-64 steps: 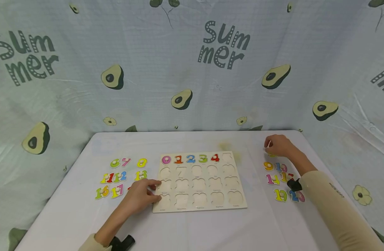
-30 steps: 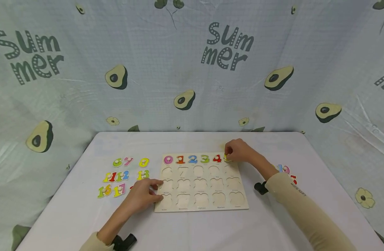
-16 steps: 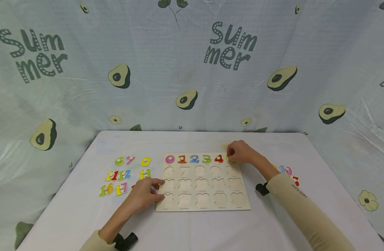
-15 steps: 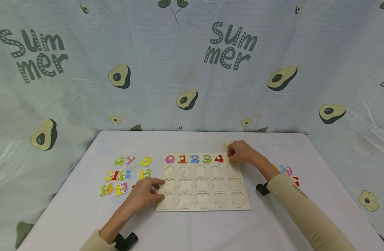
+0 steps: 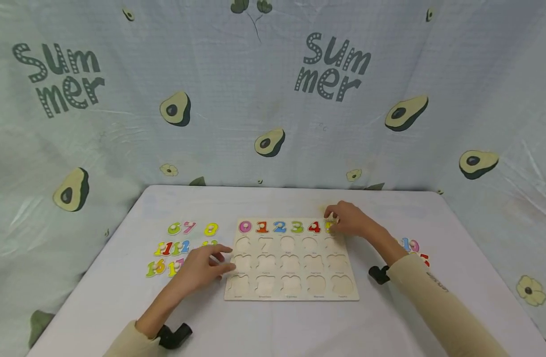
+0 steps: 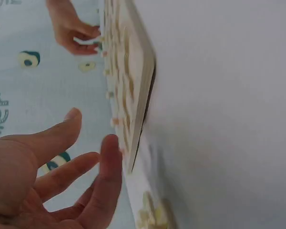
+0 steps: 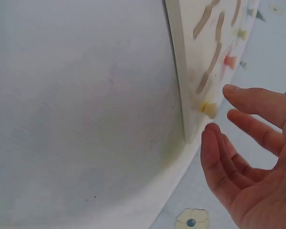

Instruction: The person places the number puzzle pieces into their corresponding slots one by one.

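Observation:
A wooden number board (image 5: 279, 273) lies flat on the white-covered table. Pieces 0 to 4 and the yellow 5 piece (image 5: 330, 227) fill its top row; the lower recesses are bare. My right hand (image 5: 351, 219) hovers over the top right corner. In the right wrist view its thumb and fingers are spread apart beside the yellow knob (image 7: 209, 109), gripping nothing. My left hand (image 5: 201, 265) is at the board's left edge, thumb and fingers parted. The left wrist view shows those fingers holding nothing, close to the board's side (image 6: 145, 90).
Left of the board lie loose number pieces, among them a green 6 (image 5: 174, 228), a yellow 8 (image 5: 211, 229) and an 11 (image 5: 163, 249). More pieces, including a 10 (image 5: 410, 244), lie to the right, partly behind my right sleeve (image 5: 433, 292).
My right hand has brought the yellow 5 piece from the right side to the top right recess and let go of it. My left fingers have eased off the board's left edge.

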A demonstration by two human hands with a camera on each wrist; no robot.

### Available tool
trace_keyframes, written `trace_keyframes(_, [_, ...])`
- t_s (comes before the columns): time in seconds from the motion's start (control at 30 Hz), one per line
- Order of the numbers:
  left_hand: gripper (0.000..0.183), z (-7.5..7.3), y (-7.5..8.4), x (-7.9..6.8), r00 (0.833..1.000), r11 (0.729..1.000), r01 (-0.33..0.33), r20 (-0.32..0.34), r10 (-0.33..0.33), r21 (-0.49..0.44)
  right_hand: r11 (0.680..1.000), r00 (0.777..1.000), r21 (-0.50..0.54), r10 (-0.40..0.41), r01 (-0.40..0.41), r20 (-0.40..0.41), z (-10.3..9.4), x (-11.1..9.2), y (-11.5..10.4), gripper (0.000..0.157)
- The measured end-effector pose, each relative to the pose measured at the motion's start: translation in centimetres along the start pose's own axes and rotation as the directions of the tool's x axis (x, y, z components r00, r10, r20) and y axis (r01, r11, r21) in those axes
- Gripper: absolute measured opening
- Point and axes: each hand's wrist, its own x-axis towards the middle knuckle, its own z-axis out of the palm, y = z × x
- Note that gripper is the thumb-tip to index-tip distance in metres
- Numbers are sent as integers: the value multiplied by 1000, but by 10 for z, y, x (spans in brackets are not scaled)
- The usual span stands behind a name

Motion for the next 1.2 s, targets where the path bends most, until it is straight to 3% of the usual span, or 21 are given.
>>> trace_keyframes(0.1, [36, -27, -11, 11, 994, 999, -28, -109, 31, 28, 1000, 1000, 8, 13, -13, -25, 0, -16, -5, 34])
trace_keyframes(0.2, [32, -56, -27, 27, 967, 992, -28, -246, 59, 125, 998, 999, 46, 35, -34, -21, 2, -35, -8, 39])
trace_keyframes(0.3, [32, -81, -47, 44, 949, 976, -6, -307, 75, 218, 995, 999, 87, 54, -53, -2, 7, -55, -8, 47])
trace_keyframes(0.47, [37, -102, -71, 61, 977, 961, 35, -214, 26, 275, 973, 988, 182, 127, -140, 83, 16, -85, -7, 72])
trace_keyframes(0.67, [24, -105, -85, 72, 996, 959, 44, -92, -18, 279, 912, 960, 319, 204, -258, 193, 24, -109, -12, 102])
trace_keyframes(0.83, [21, -103, -93, 75, 994, 956, 70, -100, -43, 285, 899, 955, 346, 202, -269, 217, 28, -116, -17, 102])
trace_keyframes(1.2, [20, -107, -97, 77, 995, 957, 56, -100, -28, 286, 927, 966, 306, 157, -217, 207, 29, -119, -16, 100])
